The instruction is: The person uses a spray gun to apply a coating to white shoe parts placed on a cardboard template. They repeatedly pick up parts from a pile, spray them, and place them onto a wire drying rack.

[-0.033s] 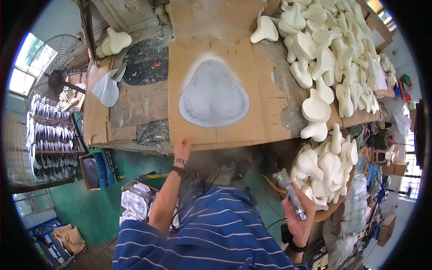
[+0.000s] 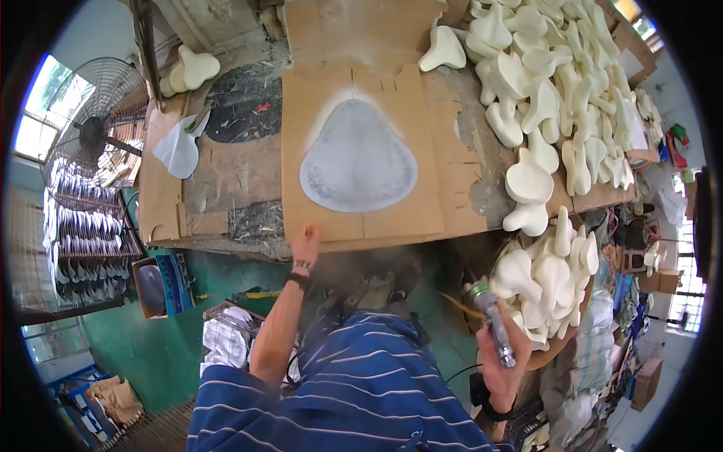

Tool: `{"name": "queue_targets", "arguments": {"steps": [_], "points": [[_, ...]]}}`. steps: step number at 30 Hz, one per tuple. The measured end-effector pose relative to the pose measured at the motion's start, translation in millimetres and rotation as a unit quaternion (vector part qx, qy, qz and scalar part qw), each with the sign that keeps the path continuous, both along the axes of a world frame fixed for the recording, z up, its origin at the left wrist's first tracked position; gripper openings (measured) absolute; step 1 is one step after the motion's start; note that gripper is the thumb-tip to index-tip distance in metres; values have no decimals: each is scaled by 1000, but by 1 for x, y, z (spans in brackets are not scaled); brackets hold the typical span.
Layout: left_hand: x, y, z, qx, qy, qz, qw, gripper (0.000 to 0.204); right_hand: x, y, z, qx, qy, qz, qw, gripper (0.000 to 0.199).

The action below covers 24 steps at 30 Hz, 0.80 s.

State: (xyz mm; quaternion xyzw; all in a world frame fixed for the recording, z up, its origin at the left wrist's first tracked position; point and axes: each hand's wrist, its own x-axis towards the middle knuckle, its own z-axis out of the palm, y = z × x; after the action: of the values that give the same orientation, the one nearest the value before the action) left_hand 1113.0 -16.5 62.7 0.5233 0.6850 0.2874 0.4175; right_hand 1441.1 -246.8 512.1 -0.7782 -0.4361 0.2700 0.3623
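Note:
A grey-white saddle-shaped sheet [image 2: 358, 162], wide at the near end and narrow at the far end, lies flat on the brown cardboard [image 2: 422, 215]. Pale overspray haloes its far edge. My left hand [image 2: 305, 245] is closed at the cardboard's near left edge, its fingertips partly hidden. At the lower right, my right hand [image 2: 501, 361] is wrapped round a metal spray gun [image 2: 491, 320] with a green ring, held beside the pile of cream foam saddle pieces [image 2: 546, 282] and apart from the table.
More cream foam pieces [image 2: 535, 75] heap on the table's right side. Another pale sheet [image 2: 179, 149] lies on the left, near a black fan [image 2: 94, 132]. Racks of white sheets [image 2: 86, 241] stand far left. A blue box [image 2: 169, 285] and a wire basket [image 2: 226, 339] sit below the table.
My right hand and the spray gun have shifted very slightly to the right and up. My left hand and the sheet look the same.

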Motion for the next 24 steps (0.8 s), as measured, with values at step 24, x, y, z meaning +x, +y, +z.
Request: {"name": "queue_targets", "arguments": {"steps": [24], "points": [[85,104,111,44,193,34,980,27,-10,14,-7,23,63,-20,998,47]]}}
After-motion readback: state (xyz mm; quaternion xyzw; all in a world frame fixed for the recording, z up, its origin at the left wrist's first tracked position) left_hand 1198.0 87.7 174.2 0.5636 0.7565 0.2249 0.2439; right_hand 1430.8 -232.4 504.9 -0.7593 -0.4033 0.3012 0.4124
